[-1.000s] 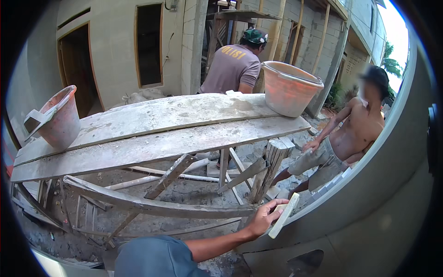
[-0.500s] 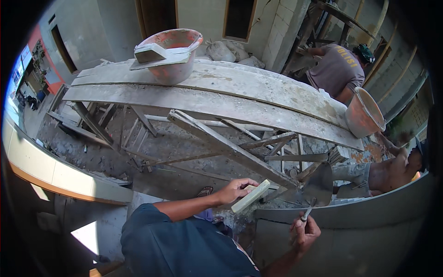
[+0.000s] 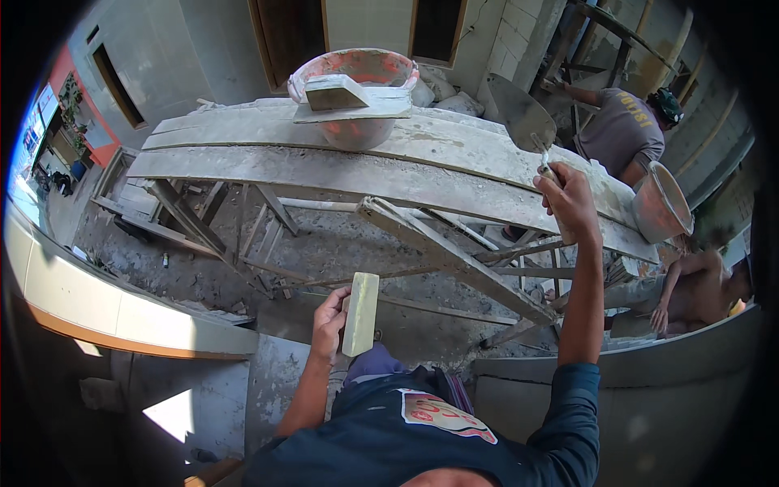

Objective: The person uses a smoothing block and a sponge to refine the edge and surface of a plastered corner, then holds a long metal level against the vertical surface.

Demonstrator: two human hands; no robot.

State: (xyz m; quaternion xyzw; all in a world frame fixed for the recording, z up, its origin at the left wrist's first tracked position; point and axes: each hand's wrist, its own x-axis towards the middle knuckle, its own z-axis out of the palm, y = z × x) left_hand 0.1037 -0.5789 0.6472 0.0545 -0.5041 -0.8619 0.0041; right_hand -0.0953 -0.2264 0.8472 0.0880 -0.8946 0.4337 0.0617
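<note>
My left hand (image 3: 327,326), low in front of my body, is closed around the back of a pale rectangular hand float (image 3: 361,316). The float stands nearly upright, its long flat face turned to the right. Out to the right, my raised right hand (image 3: 570,199) grips the handle of a trowel (image 3: 522,111). Its broad grey blade points up and away, over the far side of the plank platform (image 3: 454,191). On that platform sits an orange, mortar-smeared bucket (image 3: 353,136). A board with a wedge-shaped block (image 3: 337,97) lies across its rim.
Another mortar-stained bucket (image 3: 661,207) tilts at the platform's right end. A slanting timber (image 3: 454,256) props the scaffold. One person (image 3: 625,122) in a grey-brown shirt works beyond; another person (image 3: 704,284) is low at the right. A grey wall (image 3: 617,398) stands at the lower right.
My right hand has swung up and forward with the trowel, from low beside the wall to over the planks. My left hand has drawn left with the float, turning it more upright.
</note>
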